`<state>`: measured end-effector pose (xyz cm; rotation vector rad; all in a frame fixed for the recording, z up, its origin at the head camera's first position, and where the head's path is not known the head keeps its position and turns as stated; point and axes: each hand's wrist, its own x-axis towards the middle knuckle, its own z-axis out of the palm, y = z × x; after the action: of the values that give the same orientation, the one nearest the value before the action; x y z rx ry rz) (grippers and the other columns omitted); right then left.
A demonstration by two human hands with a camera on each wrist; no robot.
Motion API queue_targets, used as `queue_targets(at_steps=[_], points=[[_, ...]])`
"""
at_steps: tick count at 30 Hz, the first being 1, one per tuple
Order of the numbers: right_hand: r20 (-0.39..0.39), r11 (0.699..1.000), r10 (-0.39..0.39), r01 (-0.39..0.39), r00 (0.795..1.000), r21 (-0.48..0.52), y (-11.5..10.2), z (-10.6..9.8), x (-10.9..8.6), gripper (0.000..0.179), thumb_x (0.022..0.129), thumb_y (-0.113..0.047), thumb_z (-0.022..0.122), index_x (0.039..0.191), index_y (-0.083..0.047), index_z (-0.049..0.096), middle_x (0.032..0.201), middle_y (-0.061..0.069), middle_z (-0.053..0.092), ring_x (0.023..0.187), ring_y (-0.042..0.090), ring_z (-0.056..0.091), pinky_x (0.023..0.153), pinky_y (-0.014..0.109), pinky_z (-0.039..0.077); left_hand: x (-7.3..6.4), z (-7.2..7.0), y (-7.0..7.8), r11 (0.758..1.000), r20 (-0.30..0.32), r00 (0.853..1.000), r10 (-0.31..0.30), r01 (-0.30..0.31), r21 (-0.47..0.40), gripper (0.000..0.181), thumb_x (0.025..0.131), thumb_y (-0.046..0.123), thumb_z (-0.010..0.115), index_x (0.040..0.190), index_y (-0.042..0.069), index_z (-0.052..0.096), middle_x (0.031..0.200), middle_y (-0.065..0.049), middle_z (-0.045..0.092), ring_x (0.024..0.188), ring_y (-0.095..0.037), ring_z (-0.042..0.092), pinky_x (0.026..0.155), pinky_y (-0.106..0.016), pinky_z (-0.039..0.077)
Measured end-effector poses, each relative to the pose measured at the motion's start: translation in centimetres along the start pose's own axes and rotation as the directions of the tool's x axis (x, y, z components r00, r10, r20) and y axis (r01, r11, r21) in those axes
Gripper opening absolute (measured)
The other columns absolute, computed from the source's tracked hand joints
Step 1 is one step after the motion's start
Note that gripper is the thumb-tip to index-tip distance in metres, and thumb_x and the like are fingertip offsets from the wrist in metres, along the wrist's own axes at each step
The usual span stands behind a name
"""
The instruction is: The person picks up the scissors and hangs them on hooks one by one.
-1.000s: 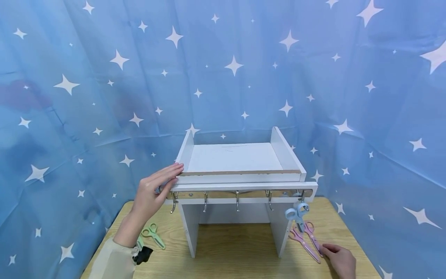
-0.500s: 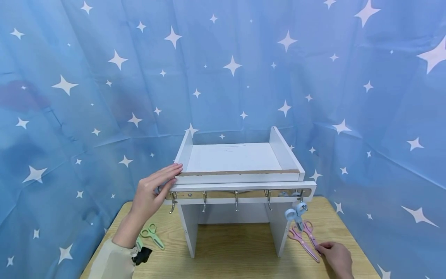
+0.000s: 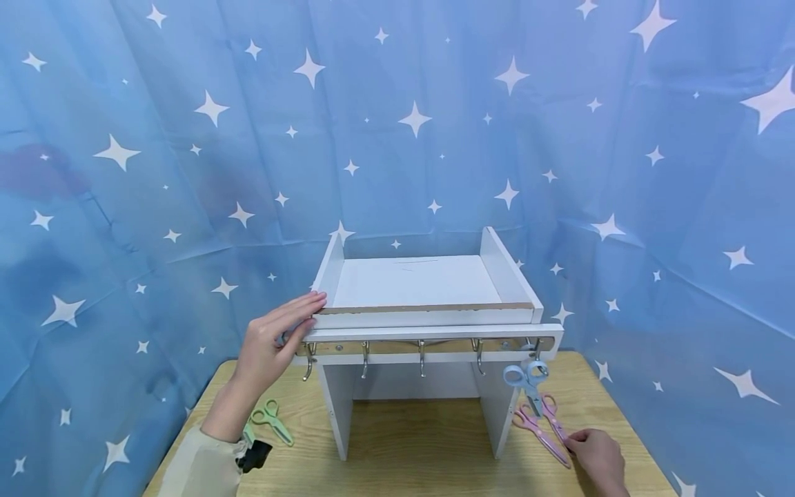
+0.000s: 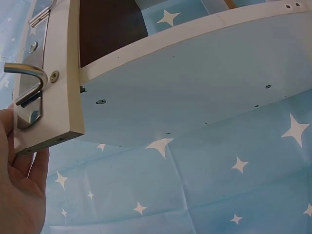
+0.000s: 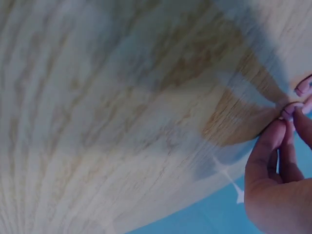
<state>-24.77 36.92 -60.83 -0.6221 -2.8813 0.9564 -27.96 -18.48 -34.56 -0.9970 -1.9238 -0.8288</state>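
A white wooden rack point(image 3: 410, 318) stands on the table, with a metal hook rail point(image 3: 397, 347) along its front. At the rail's left end my left hand point(image 3: 263, 348) grips the board, its fingers over the edge and curled behind it in the left wrist view. Light blue scissors point(image 3: 531, 390) hang from the rightmost hook. Below them, pink scissors point(image 3: 549, 443) lie on the table with handles towards the rack. My right hand point(image 3: 598, 455) pinches the pink scissors by the blade end; in the right wrist view, thumb and fingertips meet on a small pinkish part.
Green scissors point(image 3: 273, 420) lie on the table point(image 3: 422, 442) to the left, with another green piece partly hidden by my left sleeve point(image 3: 205, 462). Several other hooks on the rail hold nothing. A blue star-patterned curtain point(image 3: 397, 138) surrounds the table's back and sides.
The hanging blue scissors have turned slightly, so their handle loops show wider apart. My left hand stays on the board, and my right hand has hardly moved, still pinching the pink scissors.
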Motion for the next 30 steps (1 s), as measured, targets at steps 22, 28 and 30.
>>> queue_targets(at_steps=[22,28,30], points=[[0.077,0.935,0.020,-0.046,0.997,0.352,-0.5,-2.9,0.2,0.032,0.090,-0.019,0.070,0.103,0.010,0.072,0.076,-0.001,0.075,0.066,0.002,0.062,0.061,0.022,0.052,0.0,0.0,0.0,1.000,0.006,1.000,-0.003,0.003,0.002,0.045,0.083,-0.010,0.072,0.124,0.006,0.071,0.127,-0.010,0.070,0.128,-0.009,0.060,0.109,-0.013,0.042],[0.098,0.839,0.042,-0.089,0.994,0.537,-2.1,-4.6,0.1,0.025,0.093,-0.013,0.067,0.104,0.009,0.071,0.075,-0.014,0.069,0.066,-0.003,0.066,0.069,0.022,0.061,0.1,0.0,0.0,1.000,0.005,1.000,-0.003,0.003,0.002,0.044,0.083,-0.010,0.071,0.124,0.006,0.071,0.127,-0.010,0.070,0.128,-0.010,0.061,0.109,-0.014,0.042],[0.098,0.815,0.047,-0.095,0.994,0.571,-2.9,-5.3,-0.1,0.021,0.094,-0.012,0.066,0.104,0.006,0.072,0.073,-0.017,0.068,0.067,-0.003,0.066,0.070,0.020,0.060,0.1,0.0,0.0,1.000,0.005,1.000,-0.005,0.005,0.002,0.044,0.084,-0.010,0.071,0.124,0.006,0.071,0.127,-0.011,0.070,0.128,-0.010,0.061,0.109,-0.014,0.042]])
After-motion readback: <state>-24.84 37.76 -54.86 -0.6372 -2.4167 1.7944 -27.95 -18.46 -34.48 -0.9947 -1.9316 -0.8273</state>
